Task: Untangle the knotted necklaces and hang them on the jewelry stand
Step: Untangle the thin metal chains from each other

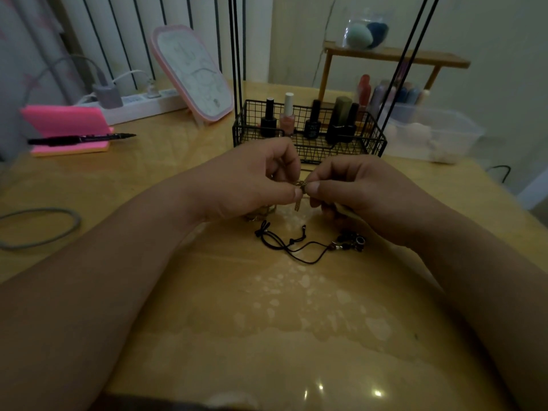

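Here, a fine gold chain [300,185] is pinched at its knot by the fingers of the left hand [252,179] and the right hand [355,188], just above the surface [207,277]. Light, limp and slippery, it is judged best teased apart at the tangle and never tugged. A black cord necklace [293,247] with beads lies below, between the wrists. Just behind stands a wire basket [311,146] of polish bottles [312,123], where loose links could be snagged.
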A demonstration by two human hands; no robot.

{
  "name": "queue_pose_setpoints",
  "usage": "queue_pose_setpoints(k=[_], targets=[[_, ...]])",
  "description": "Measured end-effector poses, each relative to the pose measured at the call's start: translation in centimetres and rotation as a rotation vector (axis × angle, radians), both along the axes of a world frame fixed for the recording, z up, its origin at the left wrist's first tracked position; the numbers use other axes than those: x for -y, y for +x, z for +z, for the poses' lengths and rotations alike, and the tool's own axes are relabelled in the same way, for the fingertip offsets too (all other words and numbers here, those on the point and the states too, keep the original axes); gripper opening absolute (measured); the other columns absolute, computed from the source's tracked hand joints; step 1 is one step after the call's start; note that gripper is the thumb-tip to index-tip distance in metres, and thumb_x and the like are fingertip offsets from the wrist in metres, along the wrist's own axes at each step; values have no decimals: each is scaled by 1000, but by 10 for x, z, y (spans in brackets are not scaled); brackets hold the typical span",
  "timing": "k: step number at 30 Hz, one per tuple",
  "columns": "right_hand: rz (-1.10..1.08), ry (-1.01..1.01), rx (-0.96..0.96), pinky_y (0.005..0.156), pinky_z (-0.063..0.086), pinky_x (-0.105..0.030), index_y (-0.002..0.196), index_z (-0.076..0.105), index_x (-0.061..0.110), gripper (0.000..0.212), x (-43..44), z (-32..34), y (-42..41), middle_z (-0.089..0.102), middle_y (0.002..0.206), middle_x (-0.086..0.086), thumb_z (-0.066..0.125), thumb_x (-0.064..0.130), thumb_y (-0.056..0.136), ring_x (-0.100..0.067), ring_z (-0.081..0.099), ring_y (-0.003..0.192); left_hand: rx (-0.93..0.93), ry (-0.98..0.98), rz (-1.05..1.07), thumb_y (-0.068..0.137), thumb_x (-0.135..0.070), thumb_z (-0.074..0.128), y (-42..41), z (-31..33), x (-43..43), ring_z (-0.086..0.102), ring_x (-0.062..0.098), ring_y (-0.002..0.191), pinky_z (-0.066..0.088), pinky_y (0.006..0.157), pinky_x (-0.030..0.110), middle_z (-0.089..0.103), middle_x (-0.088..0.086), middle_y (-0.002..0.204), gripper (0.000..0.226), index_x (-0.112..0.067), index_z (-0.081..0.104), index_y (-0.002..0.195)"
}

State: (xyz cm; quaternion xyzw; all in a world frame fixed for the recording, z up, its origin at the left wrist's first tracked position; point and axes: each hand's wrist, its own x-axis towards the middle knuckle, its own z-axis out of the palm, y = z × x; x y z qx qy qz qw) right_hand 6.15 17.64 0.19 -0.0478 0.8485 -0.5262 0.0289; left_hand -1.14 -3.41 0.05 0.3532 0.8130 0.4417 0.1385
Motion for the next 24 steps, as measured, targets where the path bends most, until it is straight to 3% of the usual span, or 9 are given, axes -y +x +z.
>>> queue_pose_setpoints(k=[6, 10, 16, 24], targets=[[-14, 9, 22, 59, 49, -29, 95, 75, 13, 12, 2, -1, 0, 71, 77, 1, 67, 20, 100, -14, 60, 65, -16, -5, 1, 95, -17, 73, -1, 1, 2, 59, 7, 62, 48, 61, 28, 68, -5, 68, 6, -17, 69, 99], [-2, 10, 41, 61, 47, -31, 92, 72, 14, 14, 3, 0, 1, 69, 75, 1, 64, 21, 101, -15, 58, 66, 8, -4, 2, 98, -16, 68, -1, 1, 4, 57, 20, 64, 45, 62, 37, 70, 1, 70, 2, -17, 70, 97], [13, -26, 68, 58, 41, -29, 88, 69, 20, 17, 3, 1, 0, 64, 72, 2, 60, 19, 102, -12, 52, 61, 27, 19, -2, 97, -12, 68, -1, 1, 4, 44, 12, 56, 39, 52, 26, 54, -2, 62, 6, -17, 69, 94], [-13, -3, 19, 61, 42, -37, 87, 71, 16, 11, 1, 0, -1, 65, 70, 2, 67, 19, 96, -17, 53, 63, 32, -1, -29, 97, -15, 70, 1, 2, 2, 60, 8, 60, 47, 53, 23, 71, -1, 73, 9, -17, 63, 102]])
